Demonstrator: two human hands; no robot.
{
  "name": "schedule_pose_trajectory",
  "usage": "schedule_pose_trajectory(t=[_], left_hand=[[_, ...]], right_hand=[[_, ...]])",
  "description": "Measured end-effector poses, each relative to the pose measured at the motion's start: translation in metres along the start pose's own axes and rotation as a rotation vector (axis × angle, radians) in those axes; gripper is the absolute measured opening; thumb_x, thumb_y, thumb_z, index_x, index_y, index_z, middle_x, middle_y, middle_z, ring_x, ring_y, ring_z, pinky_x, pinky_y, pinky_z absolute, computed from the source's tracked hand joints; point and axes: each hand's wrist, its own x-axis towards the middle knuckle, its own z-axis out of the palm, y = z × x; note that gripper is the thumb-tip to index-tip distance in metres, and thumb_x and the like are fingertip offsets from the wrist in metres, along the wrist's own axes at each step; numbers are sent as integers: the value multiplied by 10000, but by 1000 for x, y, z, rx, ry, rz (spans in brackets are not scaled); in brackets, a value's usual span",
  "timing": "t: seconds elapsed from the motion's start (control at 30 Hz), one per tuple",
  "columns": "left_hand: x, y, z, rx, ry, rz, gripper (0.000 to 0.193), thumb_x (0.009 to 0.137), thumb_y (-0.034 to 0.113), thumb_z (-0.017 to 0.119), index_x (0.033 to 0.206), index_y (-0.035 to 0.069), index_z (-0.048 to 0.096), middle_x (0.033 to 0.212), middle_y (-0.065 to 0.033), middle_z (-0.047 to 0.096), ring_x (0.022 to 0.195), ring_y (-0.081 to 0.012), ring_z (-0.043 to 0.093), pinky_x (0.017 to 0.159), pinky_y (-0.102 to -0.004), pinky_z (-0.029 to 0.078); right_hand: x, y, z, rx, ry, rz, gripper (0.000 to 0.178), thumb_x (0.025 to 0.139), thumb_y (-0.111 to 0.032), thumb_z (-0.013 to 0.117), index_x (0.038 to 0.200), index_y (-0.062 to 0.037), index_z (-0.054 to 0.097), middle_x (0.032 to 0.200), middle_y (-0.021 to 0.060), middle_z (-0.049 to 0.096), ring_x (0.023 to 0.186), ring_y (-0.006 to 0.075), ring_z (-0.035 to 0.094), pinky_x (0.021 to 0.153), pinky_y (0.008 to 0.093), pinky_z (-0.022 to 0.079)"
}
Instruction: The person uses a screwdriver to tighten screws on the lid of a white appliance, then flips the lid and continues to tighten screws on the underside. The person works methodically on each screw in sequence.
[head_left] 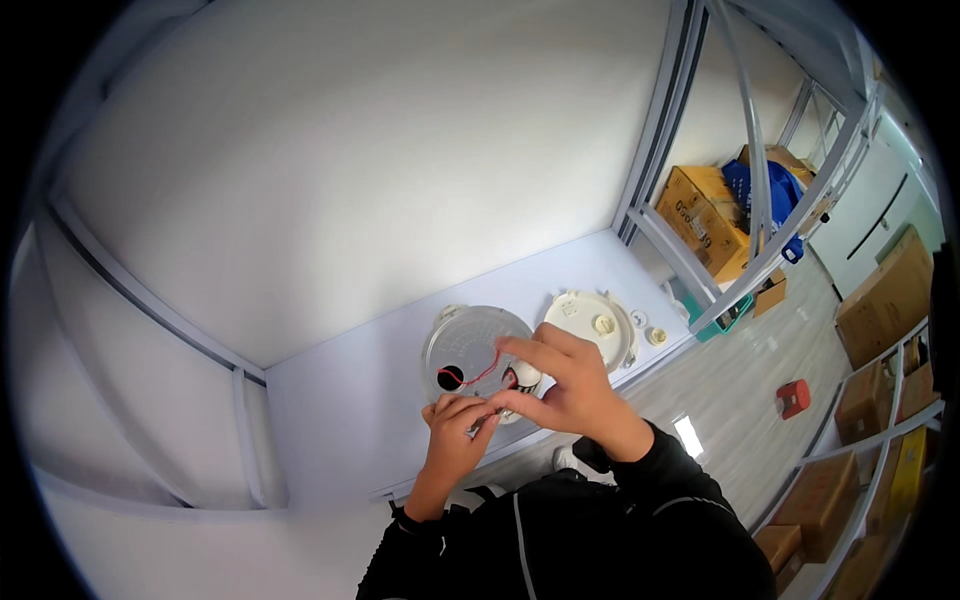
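My left hand [457, 435] has its fingers pinched together at the front of a round grey housing [468, 327], closed on something too small to make out. My right hand [575, 390] arches above the housing's right side. Its thumb reaches the left fingertips, and its forefinger meets the end of a thin red wire [467, 383]. The wire curves across the housing, past a dark round opening [450, 378]. Beneath the right hand shows part of a white, rounded object [527, 374] with a red and dark patch; the hand hides the rest.
A cream round cover [573, 308] with a small round fitting [604, 324] lies to the right on the white table [340, 400]. A small cream cap [656, 336] sits near the table's right end. Cartons [700, 220], a frame post [655, 120] and a red object [792, 398] stand beyond.
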Motion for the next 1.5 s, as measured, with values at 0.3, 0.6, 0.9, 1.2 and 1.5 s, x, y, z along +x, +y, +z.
schedule_pose_trajectory(t=[0.3,0.6,0.9,1.2,1.5], left_hand=[[-3,-5,1,-33,-19,-8,135,853,182,859,971,143,805,1053,52,780,1046,-178,634,948,-411,327],[-3,-2,3,-11,11,-3,149,831,173,872,961,142,807,1035,43,780,1040,-179,640,941,-407,343],[-4,2,4,8,14,-47,157,835,169,860,980,143,807,1029,37,774,1053,-204,635,966,-412,357],[-7,11,5,45,-14,-124,192,845,161,855,1023,134,789,1053,18,765,1080,-227,628,981,-421,363],[-9,14,12,24,58,-127,176,862,156,853,1016,130,772,1096,1,757,1112,-228,624,993,-415,357]], right_hand=[[-6,-3,23,172,187,-21,552,876,-355,852,1360,-121,729,842,64,607,697,244,590,589,346,475],[-7,-7,3,19,-3,-60,502,898,-188,839,1378,-89,731,1019,115,661,854,238,655,764,316,548],[-15,13,13,281,18,-98,531,863,-114,881,1372,-88,734,1115,95,632,899,223,633,761,329,558],[-11,18,17,455,-40,-117,533,856,-125,893,1360,-61,731,1121,112,617,936,259,624,763,351,543],[-10,29,17,450,6,-130,533,829,-134,906,1331,-59,743,1179,158,636,1020,289,659,829,356,547]])
